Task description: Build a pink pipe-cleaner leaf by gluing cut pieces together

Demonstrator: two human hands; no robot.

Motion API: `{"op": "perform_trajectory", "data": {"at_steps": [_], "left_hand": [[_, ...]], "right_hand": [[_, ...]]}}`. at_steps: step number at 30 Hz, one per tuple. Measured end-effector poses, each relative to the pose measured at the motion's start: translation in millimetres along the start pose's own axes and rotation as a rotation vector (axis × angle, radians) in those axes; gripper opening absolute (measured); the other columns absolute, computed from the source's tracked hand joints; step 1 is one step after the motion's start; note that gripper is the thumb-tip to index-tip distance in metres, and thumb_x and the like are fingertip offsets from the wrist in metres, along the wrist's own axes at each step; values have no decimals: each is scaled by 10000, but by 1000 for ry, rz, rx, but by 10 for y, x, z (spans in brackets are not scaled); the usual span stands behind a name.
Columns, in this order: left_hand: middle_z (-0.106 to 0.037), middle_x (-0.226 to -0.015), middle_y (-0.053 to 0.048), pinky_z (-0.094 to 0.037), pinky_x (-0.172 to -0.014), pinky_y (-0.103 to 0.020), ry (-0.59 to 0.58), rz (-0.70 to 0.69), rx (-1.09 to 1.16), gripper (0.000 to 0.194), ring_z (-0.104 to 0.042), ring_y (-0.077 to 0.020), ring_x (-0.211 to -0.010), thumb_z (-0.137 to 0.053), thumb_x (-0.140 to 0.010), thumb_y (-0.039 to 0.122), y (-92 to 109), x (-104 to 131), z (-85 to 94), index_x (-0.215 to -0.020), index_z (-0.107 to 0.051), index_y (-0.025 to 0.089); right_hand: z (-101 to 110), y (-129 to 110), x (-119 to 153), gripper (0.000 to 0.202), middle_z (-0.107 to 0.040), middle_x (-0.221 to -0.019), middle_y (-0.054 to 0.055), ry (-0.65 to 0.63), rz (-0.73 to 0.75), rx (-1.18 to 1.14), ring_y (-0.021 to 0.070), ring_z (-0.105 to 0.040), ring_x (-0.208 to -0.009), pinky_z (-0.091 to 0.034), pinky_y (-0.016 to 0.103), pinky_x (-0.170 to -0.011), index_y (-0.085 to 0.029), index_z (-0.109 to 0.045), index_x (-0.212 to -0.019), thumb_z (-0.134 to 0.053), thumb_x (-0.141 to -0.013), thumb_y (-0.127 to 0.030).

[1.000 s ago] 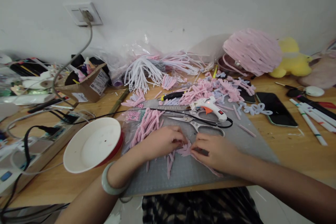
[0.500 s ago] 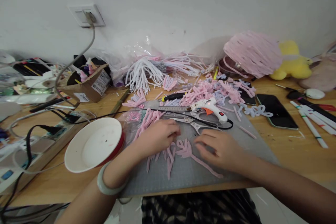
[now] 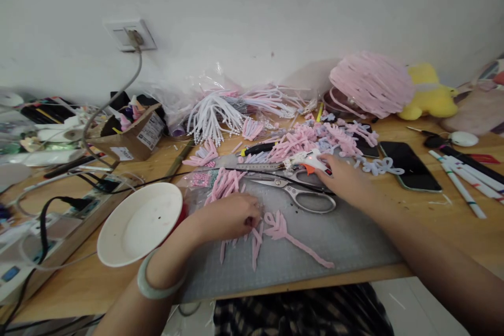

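My right hand (image 3: 346, 179) is wrapped round the handle of a white hot glue gun (image 3: 305, 159) with an orange trigger, which lies on the grey cutting mat (image 3: 346, 252). Beneath the gun and its black cord rest silver scissors (image 3: 315, 200). My left hand (image 3: 232, 215) is closed, fingertips pinched downward over short pink pipe cleaner pieces (image 3: 256, 249); what it holds, if anything, is hidden. Just right of it lies a pink pipe cleaner shape (image 3: 279, 227) with a loop, leaf-like tips and a long stem. Behind my left hand sits a bundle of pink pipe cleaners (image 3: 226, 184).
A white bowl (image 3: 137, 226) stands at the left beside a power strip (image 3: 59, 226) with cables. Piled pink pieces (image 3: 303, 136) and white stems (image 3: 214, 113) fill the back. A phone (image 3: 409, 165) and markers (image 3: 464, 189) lie at the right.
My right hand has gone from beside the pink looped shape up to the glue gun and taken hold of its handle. My left hand has come slightly down and left, toward the loose pink pieces.
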State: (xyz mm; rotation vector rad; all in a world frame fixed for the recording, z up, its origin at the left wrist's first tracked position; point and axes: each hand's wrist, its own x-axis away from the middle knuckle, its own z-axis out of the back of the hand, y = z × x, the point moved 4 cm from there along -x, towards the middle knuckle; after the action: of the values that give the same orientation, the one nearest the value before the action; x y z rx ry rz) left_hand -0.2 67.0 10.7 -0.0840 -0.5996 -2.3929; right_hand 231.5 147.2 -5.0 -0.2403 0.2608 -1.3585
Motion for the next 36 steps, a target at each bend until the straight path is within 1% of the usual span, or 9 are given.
{"op": "perform_trajectory", "data": {"at_steps": [3,7,11,14,19,22,27,31,36], "left_hand": [[-545,-734,3,-358,-664,-223,34,39,65,146,-496,-132,-717,-465,-747,51,17,25,105,-720,-546,170],[-564,-828,-11,-373,-700,-238,114,104,157,112,-497,-141,-762,-431,-835,158,19,44,198,-858,-539,175],[-597,-813,-19,-371,-727,-237,77,17,203,129,-510,-146,-795,-456,-848,179,45,5,165,-857,-584,176],[-637,-809,-21,-366,-735,-228,21,-51,202,147,-520,-146,-807,-485,-831,140,46,-18,119,-857,-623,183],[-661,-843,-26,-365,-783,-237,4,-127,182,282,-544,-150,-834,-451,-774,16,45,-40,64,-889,-640,191],[-630,-821,-33,-370,-778,-250,50,-93,114,279,-535,-157,-824,-395,-759,1,53,-60,58,-836,-602,172],[-540,-742,-22,-373,-665,-257,115,136,-3,134,-488,-156,-703,-387,-747,80,57,-71,72,-743,-482,174],[-523,-749,-3,-359,-639,-258,147,236,10,36,-472,-163,-717,-470,-742,178,82,-83,44,-757,-440,191],[-540,-870,-24,-372,-703,-274,140,263,127,170,-479,-196,-851,-540,-778,332,125,-133,-25,-838,-460,194]], "right_hand": [[-35,33,-24,396,-628,-1023,148,-18,-38,-144,276,-592,-893,-433,350,-705,-144,-508,-1162,-418,-851,-373],[10,32,-34,367,-612,-684,41,0,-71,-549,198,-581,-650,-430,309,-604,-144,-493,-1131,-410,-835,-344],[173,-42,-8,219,-522,-610,-5,-5,-47,-1062,156,-508,-542,-390,283,-531,-189,-512,-882,-473,-742,-352],[292,-77,29,177,-461,-569,-14,15,-32,-1250,137,-443,-501,-358,279,-507,-212,-480,-749,-495,-709,-384],[303,-45,51,297,-433,-525,-43,46,12,-1176,118,-387,-467,-335,264,-471,-236,-440,-680,-626,-611,-457],[255,-12,45,350,-443,-535,-52,65,38,-1056,114,-402,-466,-342,253,-458,-230,-441,-696,-689,-571,-444],[232,5,58,466,-575,-743,10,84,71,-926,174,-538,-650,-428,279,-561,-206,-511,-889,-733,-543,-426],[250,12,85,519,-616,-872,48,69,100,-892,220,-573,-791,-462,321,-685,-198,-533,-961,-727,-548,-444],[257,56,86,501,-625,-818,23,95,120,-851,207,-577,-737,-473,319,-663,-204,-558,-900,-734,-507,-460]]}}
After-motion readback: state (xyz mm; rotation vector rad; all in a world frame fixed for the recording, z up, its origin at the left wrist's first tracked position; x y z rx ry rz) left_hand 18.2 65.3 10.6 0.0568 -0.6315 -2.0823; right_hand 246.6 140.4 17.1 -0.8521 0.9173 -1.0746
